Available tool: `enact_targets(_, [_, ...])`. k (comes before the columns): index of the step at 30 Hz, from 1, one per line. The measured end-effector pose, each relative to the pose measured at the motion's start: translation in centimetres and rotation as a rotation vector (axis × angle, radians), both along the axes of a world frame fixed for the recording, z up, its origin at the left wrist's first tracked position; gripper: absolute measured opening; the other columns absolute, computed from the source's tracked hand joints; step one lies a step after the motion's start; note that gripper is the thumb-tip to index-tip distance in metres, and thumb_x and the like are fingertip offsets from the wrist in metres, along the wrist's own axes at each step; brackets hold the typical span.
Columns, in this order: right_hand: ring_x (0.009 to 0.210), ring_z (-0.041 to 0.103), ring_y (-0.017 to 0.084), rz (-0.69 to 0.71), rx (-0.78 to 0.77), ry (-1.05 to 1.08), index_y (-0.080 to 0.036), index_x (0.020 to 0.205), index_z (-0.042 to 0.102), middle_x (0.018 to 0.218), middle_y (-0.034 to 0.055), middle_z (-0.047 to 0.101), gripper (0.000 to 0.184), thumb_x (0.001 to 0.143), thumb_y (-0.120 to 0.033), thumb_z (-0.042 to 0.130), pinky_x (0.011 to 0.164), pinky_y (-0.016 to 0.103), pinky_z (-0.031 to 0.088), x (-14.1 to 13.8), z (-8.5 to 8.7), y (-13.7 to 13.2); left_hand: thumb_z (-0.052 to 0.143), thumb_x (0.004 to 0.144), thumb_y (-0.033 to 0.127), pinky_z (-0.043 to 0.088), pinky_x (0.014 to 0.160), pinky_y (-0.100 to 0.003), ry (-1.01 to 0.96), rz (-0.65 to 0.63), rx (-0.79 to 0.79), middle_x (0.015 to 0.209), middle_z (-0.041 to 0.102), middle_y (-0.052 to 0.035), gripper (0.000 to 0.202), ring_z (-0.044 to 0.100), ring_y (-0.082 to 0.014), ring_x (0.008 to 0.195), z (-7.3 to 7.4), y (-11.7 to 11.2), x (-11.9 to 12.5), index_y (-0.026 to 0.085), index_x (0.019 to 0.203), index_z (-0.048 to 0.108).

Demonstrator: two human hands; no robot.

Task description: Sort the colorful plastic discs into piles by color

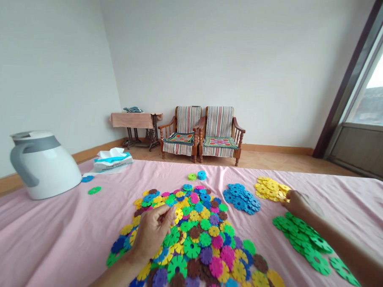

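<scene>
Many notched plastic snowflake discs (192,248) in mixed colours lie in a wide heap in front of me. Over the heap's left side my left hand (154,228) is pinched, with a yellow snowflake disc (178,215) at its fingertips. My right hand (303,204) reaches to the right edge of a pile of yellow discs (270,188). Its fingers are closed and hide whatever is between them. Below that forearm is a pile of green discs (304,241), and left of the yellow pile is a blue pile (241,198).
A white and grey jug (47,164) and a tissue pack (113,160) stand on the pink cloth (64,226) at left. A light green disc (192,177) and a small light-blue stack (202,175) sit behind the heap. Two wooden chairs (222,123) are beyond the table.
</scene>
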State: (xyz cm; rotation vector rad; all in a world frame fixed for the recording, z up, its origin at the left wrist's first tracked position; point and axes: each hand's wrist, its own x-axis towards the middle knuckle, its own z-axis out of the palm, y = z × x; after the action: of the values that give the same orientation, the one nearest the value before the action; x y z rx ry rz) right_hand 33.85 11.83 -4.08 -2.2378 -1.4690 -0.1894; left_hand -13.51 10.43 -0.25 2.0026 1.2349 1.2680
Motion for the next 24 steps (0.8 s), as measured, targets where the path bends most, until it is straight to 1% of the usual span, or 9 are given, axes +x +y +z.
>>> enact_targets(2, [0.071, 0.062, 0.026, 0.058, 0.012, -0.010, -0.016, 0.071, 0.060, 0.075, 0.0135, 0.067, 0.012, 0.071, -0.026, 0.054, 0.061, 0.032, 0.042, -2.1, 0.6, -0.2, 0.048, 0.088, 0.044, 0.046, 0.041, -0.020, -0.017, 0.007, 0.002, 0.053, 0.062, -0.0006, 0.039, 0.058, -0.0126, 0.039, 0.1, 0.1, 0.0, 0.017, 0.062, 0.058])
enact_targets(4, [0.073, 0.061, 0.025, 0.157, 0.024, -0.004, -0.015, 0.080, 0.062, 0.079, 0.0134, 0.067, 0.016, 0.076, -0.026, 0.050, 0.063, 0.032, 0.043, -5.2, 1.1, -0.3, 0.049, 0.088, 0.043, 0.046, 0.041, -0.020, -0.037, 0.029, 0.009, 0.055, 0.063, -0.0012, 0.038, 0.059, -0.0130, 0.041, 0.1, 0.2, -0.2, 0.017, 0.062, 0.059])
enact_targets(6, [0.072, 0.061, 0.022, 0.300, 0.028, 0.017, -0.016, 0.086, 0.063, 0.079, 0.0096, 0.067, 0.019, 0.080, -0.026, 0.048, 0.064, 0.030, 0.043, -9.2, 1.5, -0.6, 0.050, 0.088, 0.044, 0.047, 0.042, -0.021, -0.061, 0.060, 0.023, 0.055, 0.064, -0.0015, 0.037, 0.060, -0.0134, 0.042, 0.1, 0.5, -0.4, 0.016, 0.064, 0.060])
enact_targets(10, [0.072, 0.061, 0.017, 0.626, 0.021, 0.060, -0.022, 0.085, 0.066, 0.080, 0.0022, 0.067, 0.018, 0.083, -0.025, 0.048, 0.067, 0.026, 0.045, -18.8, 2.8, -2.3, 0.050, 0.088, 0.045, 0.047, 0.041, -0.020, -0.134, 0.127, 0.050, 0.058, 0.065, -0.0021, 0.036, 0.060, -0.0128, 0.044, 0.4, 1.2, -1.2, 0.015, 0.069, 0.061])
enact_targets(13, [0.085, 0.061, 0.019, 0.861, 0.032, 0.136, -0.021, 0.090, 0.067, 0.090, 0.0051, 0.067, 0.020, 0.084, -0.018, 0.048, 0.076, 0.028, 0.045, -25.0, 4.3, -3.7, 0.048, 0.088, 0.046, 0.046, 0.039, -0.019, -0.174, 0.166, 0.059, 0.059, 0.066, -0.0022, 0.038, 0.059, -0.0120, 0.043, 0.5, 1.7, -1.7, 0.015, 0.070, 0.060])
enact_targets(15, [0.096, 0.059, 0.020, 0.932, 0.002, 0.123, -0.020, 0.097, 0.067, 0.099, 0.0070, 0.067, 0.022, 0.083, -0.015, 0.051, 0.084, 0.030, 0.044, -28.0, 5.1, -3.9, 0.048, 0.088, 0.046, 0.045, 0.038, -0.019, -0.176, 0.181, 0.054, 0.059, 0.066, -0.0018, 0.039, 0.059, -0.0118, 0.042, 0.4, 2.0, -1.9, 0.015, 0.070, 0.060])
enact_targets(19, [0.105, 0.053, 0.022, 0.981, -0.044, 0.043, -0.021, 0.108, 0.064, 0.107, 0.0059, 0.066, 0.029, 0.082, -0.012, 0.053, 0.092, 0.033, 0.039, -31.4, 5.4, -2.8, 0.048, 0.089, 0.046, 0.046, 0.039, -0.019, -0.147, 0.177, 0.050, 0.057, 0.065, -0.0012, 0.038, 0.060, -0.0121, 0.042, 0.0, 2.2, -2.0, 0.015, 0.069, 0.060])
enact_targets(22, [0.108, 0.051, 0.024, 0.973, -0.053, 0.003, -0.022, 0.108, 0.063, 0.113, 0.0061, 0.064, 0.028, 0.081, -0.015, 0.056, 0.093, 0.037, 0.037, -32.3, 4.9, -1.7, 0.047, 0.090, 0.044, 0.045, 0.040, -0.019, -0.120, 0.154, 0.061, 0.056, 0.064, -0.0011, 0.038, 0.059, -0.0117, 0.041, -0.1, 2.1, -1.9, 0.015, 0.069, 0.059])
enact_targets(24, [0.107, 0.051, 0.024, 0.969, -0.061, -0.026, -0.021, 0.107, 0.063, 0.114, 0.0070, 0.062, 0.027, 0.081, -0.017, 0.059, 0.091, 0.036, 0.037, -32.4, 4.5, -1.3, 0.046, 0.091, 0.043, 0.045, 0.040, -0.019, -0.101, 0.145, 0.067, 0.055, 0.064, -0.0012, 0.038, 0.058, -0.0114, 0.040, -0.1, 2.0, -1.8, 0.015, 0.068, 0.059])
